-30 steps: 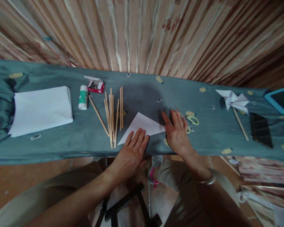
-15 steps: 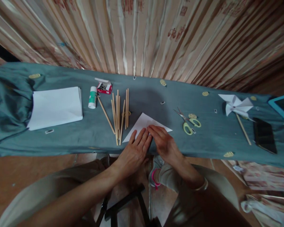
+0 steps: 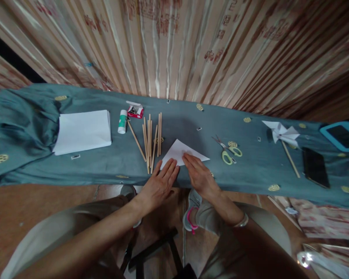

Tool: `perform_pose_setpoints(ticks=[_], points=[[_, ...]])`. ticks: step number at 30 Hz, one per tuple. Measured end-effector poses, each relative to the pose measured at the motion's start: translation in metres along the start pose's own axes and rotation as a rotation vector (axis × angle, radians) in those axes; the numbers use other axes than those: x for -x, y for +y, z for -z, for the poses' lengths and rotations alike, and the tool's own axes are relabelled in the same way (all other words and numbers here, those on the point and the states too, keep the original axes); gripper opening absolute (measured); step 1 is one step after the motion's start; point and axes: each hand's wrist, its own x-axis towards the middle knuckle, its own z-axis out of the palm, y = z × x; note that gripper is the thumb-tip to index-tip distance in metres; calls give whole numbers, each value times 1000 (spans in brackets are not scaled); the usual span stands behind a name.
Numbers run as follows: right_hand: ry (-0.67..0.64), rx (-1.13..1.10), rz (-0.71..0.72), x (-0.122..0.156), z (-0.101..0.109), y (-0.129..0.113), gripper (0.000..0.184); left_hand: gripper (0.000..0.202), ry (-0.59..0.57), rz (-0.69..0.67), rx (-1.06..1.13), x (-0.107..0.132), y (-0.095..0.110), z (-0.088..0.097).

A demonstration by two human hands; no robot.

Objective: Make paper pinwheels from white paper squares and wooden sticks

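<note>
Your right hand (image 3: 202, 175) is now lying near the middle of the white paper (image 3: 179, 149), having left its right corner a second ago; its fingers are staying together, but I cannot tell whether it is pinching. Your left hand (image 3: 159, 185) is pressing flat, fingers slightly spread. The paper is resting at the frame's centre, between sticks (image 3: 150, 139) and scissors (image 3: 224, 146).

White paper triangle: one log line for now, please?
Left hand: on white paper triangle | Right hand: fingers on triangle | Scissors: right of triangle | Wooden sticks: left of triangle
</note>
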Motion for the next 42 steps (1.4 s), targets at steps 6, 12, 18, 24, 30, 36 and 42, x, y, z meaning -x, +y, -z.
perform_pose_setpoints(ticks=[6,12,18,24,30,36,42], points=[[-34,48,-30,3,6,7,56,73,88,6,25,15,-7,-6],[-11,169,-151,19,20,23,52,72,102,13,38,19,-8,-6],[13,270,-196,13,33,7,52,70,97,25,40,17,-5,-1],[-63,145,95,3,12,-22,55,72,104,30,48,17,-6,-7],[-34,189,3,23,14,0,54,72,106,20,22,17,-8,-11],[7,253,-214,35,31,30,45,73,153,9,47,19,-8,-14],[68,44,-322,-2,32,34,46,77,265,39,217,12,-6,-12]])
